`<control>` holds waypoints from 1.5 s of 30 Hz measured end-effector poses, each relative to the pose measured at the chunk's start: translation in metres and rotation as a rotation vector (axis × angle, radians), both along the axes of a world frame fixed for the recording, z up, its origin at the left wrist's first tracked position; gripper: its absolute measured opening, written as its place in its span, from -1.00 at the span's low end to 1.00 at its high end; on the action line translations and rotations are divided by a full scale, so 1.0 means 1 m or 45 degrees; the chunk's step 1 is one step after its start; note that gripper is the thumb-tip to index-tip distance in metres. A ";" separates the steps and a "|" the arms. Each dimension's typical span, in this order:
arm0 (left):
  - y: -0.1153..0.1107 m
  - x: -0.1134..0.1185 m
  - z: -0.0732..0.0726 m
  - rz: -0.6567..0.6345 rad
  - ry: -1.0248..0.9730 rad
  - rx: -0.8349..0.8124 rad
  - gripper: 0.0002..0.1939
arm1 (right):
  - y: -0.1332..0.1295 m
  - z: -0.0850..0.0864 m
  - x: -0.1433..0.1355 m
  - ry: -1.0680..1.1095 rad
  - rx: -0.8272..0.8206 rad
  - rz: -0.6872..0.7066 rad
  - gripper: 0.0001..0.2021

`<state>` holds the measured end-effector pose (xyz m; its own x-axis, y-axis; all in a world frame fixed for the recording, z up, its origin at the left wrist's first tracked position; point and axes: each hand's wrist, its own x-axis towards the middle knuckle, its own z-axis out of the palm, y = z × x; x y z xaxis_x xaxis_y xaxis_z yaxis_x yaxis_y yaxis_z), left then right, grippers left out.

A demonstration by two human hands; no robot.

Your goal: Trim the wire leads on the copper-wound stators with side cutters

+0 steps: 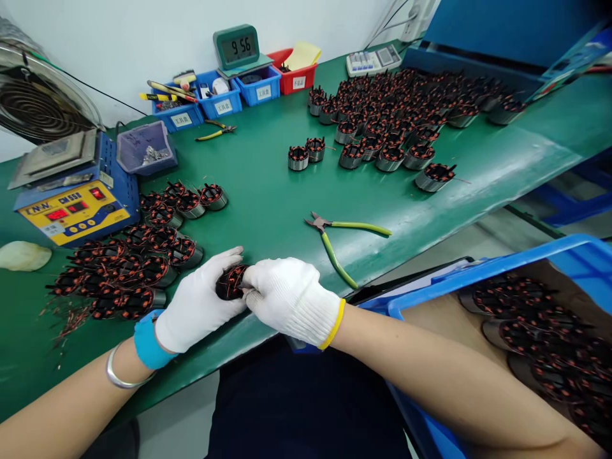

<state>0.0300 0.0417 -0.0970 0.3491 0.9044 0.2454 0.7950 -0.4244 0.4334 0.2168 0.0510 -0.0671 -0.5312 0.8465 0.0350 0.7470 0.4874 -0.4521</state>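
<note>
Near the front edge of the green table, my left hand (203, 303), in a white glove with a blue cuff, is wrapped round a small wound motor core (231, 282) with black plastic and copper wire. My right hand (287, 296), in a white knitted glove with a yellow hem, has its fingers pinched at the core's right side. What those fingertips hold is too small to make out. Green-handled cutters (329, 239) lie spread on the table to the right, beyond my right hand.
Several cores (143, 268) crowd the left; many more (387, 108) stand at the back right. A blue crate (482, 264) with cores is at the right. A yellow-fronted device (76, 210), blue bins (222, 105), a red bin (297, 80), a clock (236, 48) and pliers (217, 132) sit behind.
</note>
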 end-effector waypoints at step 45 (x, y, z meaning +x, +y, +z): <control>-0.009 0.007 0.007 -0.074 -0.593 0.002 -0.52 | 0.022 -0.029 0.017 1.135 -1.214 -0.177 -0.89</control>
<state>0.0365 0.0326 -0.0896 0.2517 0.8859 0.3896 0.4907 -0.4638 0.7377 0.2337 0.0733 -0.0956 -0.5436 0.7791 -0.3122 0.0323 -0.3523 -0.9353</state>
